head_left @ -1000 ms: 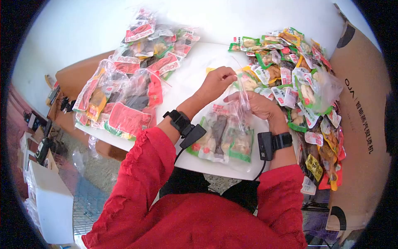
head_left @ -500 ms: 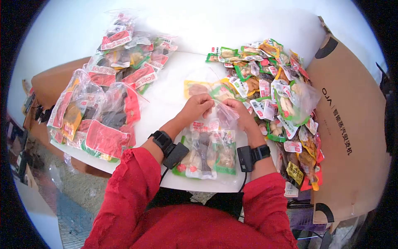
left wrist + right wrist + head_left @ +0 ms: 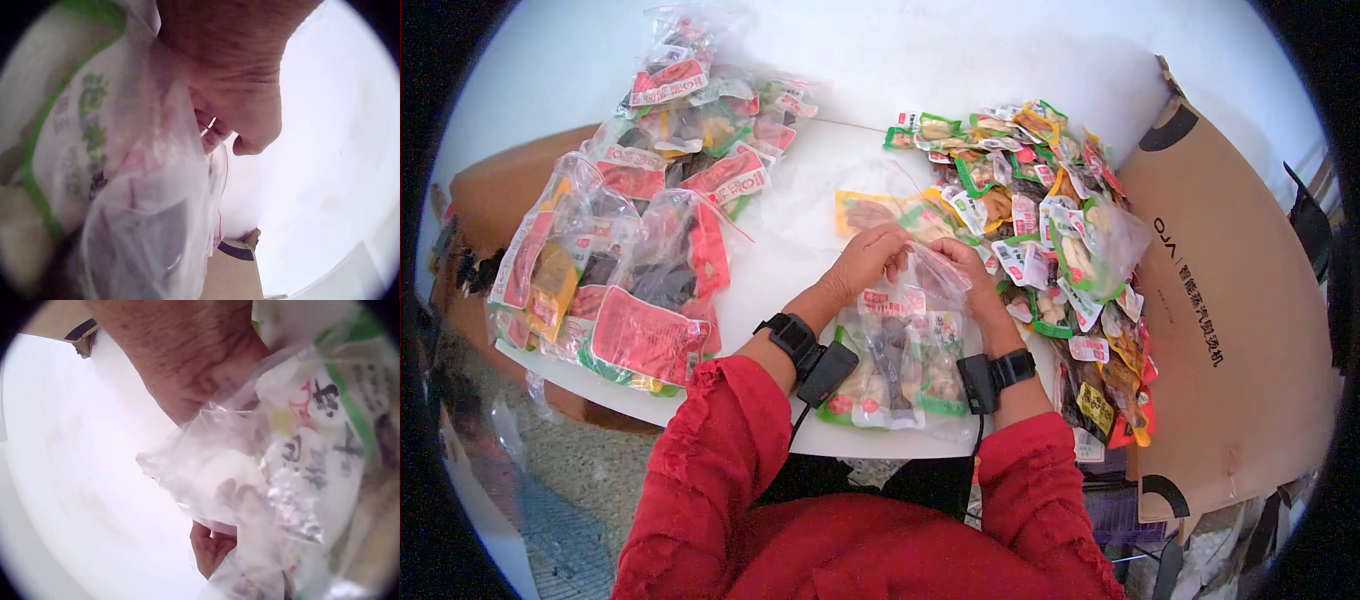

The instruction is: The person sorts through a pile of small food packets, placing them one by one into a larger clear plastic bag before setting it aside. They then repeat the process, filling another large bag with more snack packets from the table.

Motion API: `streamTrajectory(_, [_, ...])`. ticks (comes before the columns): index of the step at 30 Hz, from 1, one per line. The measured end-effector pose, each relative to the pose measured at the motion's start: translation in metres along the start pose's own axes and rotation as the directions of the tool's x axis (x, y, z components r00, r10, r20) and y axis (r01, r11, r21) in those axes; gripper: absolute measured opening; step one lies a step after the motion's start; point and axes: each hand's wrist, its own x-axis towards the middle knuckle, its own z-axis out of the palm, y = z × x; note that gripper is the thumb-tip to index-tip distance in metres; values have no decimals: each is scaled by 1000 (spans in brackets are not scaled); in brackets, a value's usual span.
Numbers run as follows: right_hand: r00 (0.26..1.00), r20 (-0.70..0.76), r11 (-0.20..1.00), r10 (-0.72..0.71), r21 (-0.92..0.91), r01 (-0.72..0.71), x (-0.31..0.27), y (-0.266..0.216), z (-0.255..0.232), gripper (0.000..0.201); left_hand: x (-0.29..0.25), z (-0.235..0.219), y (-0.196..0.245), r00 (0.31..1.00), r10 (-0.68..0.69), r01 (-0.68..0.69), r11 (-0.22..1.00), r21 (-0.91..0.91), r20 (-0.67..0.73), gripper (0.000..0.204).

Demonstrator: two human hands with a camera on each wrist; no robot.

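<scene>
A clear zip bag (image 3: pixel 893 340) with a red line along its mouth lies near the table's front edge, holding several sealed food packets with green borders. The left hand (image 3: pixel 868 264) pinches the left part of its mouth. At the right part, the right hand (image 3: pixel 966 268) grips the plastic with thumb and fingers. In the left wrist view, bent fingers of the left hand (image 3: pixel 240 103) sit at the red-lined edge. Loose, crumpled film of the bag (image 3: pixel 219 469) covers part of the right hand (image 3: pixel 187 362) in the right wrist view.
Filled clear bags (image 3: pixel 615 260) are heaped on the left of the white table (image 3: pixel 785 250). Loose food packets (image 3: pixel 1025 190) pile up on the right, beside a large cardboard box (image 3: pixel 1220 310). Just beyond the hands lies a yellow-edged packet (image 3: pixel 865 212).
The left hand has come down from above the bag, and both hands now meet closely at its mouth. The raised, stretched plastic has lowered. The head view has shifted too.
</scene>
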Motion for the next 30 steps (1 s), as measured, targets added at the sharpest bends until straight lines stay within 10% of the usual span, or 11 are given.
streamTrajectory(30, [995, -58, 989, 84, -115, -90, 9, 8, -10, 15, 7, -3, -23, 991, 120, -105, 972, 212, -57, 18])
